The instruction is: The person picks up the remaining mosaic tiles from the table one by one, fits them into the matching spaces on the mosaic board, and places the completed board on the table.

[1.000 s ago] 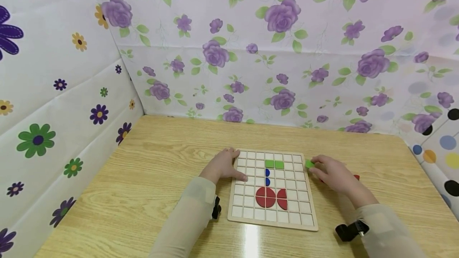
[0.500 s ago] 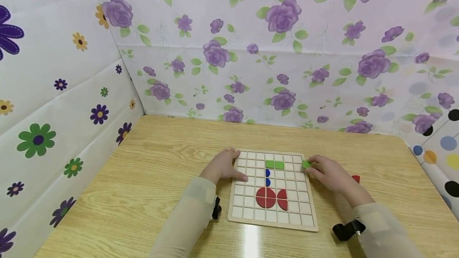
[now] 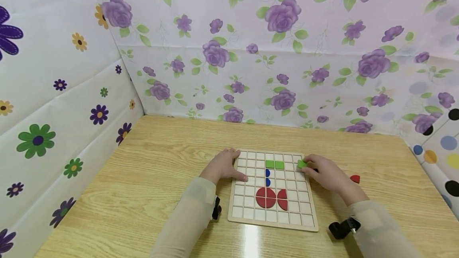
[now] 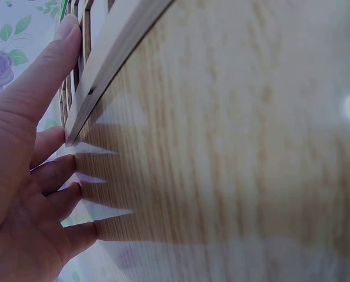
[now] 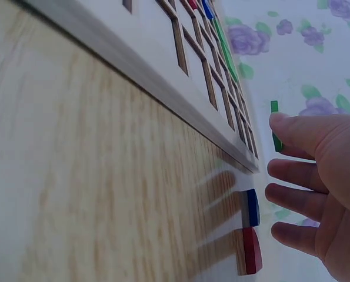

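Tile point(image 3: 301, 164) — green — juts from the pinching right grip point(image 3: 325, 173).

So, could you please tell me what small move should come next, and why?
Probably carry the green tile left and lower it into the empty cell just right of the two green tiles: the right hand pinches it above the right side of the grid board, and the left hand touches the board's left edge.
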Action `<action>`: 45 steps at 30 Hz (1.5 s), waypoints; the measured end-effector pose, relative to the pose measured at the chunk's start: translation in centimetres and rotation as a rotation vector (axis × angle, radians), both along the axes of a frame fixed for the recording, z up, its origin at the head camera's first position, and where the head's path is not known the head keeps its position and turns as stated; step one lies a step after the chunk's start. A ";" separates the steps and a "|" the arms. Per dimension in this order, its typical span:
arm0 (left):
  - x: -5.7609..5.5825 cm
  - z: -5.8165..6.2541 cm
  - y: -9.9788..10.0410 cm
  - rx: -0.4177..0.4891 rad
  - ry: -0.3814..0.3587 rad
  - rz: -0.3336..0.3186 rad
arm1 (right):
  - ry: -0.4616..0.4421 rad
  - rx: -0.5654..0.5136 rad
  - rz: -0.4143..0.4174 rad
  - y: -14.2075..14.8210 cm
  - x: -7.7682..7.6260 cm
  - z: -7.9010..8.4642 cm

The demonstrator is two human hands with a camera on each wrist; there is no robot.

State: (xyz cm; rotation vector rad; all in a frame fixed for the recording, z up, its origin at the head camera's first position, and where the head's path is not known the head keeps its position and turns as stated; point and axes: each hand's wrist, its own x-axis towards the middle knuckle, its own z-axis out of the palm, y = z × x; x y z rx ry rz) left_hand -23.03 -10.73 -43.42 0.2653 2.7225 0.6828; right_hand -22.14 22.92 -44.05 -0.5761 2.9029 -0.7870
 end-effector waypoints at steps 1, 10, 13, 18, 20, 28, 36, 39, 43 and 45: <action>0.0 0.0 0.0 0.000 -0.001 0.000 | 0.003 0.004 0.001 -0.1 0.0 0.0; 0.0 0.1 0.0 0.007 0.000 0.002 | -0.001 0.030 0.014 -0.9 -0.3 0.1; 0.0 0.0 0.0 0.012 -0.001 0.003 | -0.008 0.031 0.020 -1.1 -0.4 0.1; 0.0 0.0 0.0 0.005 0.000 -0.001 | 0.005 0.032 0.026 -1.5 -0.5 0.0; -0.1 -0.1 0.0 0.002 0.001 -0.002 | 0.010 0.035 0.030 -1.7 -0.5 0.0; 0.0 0.0 0.0 -0.001 -0.002 -0.003 | 0.023 0.054 0.041 -2.2 -0.7 -0.1; 0.1 0.1 -0.1 0.004 0.001 -0.005 | 0.001 0.064 0.032 -3.0 -0.7 0.0; 0.1 0.1 0.0 0.005 -0.002 -0.003 | -0.006 0.068 0.037 -3.1 -0.8 -0.1; 0.1 0.2 0.0 0.002 -0.004 -0.004 | -0.009 0.073 0.042 -3.2 -0.8 -0.2; 0.1 0.2 0.0 0.000 -0.004 -0.004 | -0.009 0.075 0.043 -3.2 -0.9 -0.3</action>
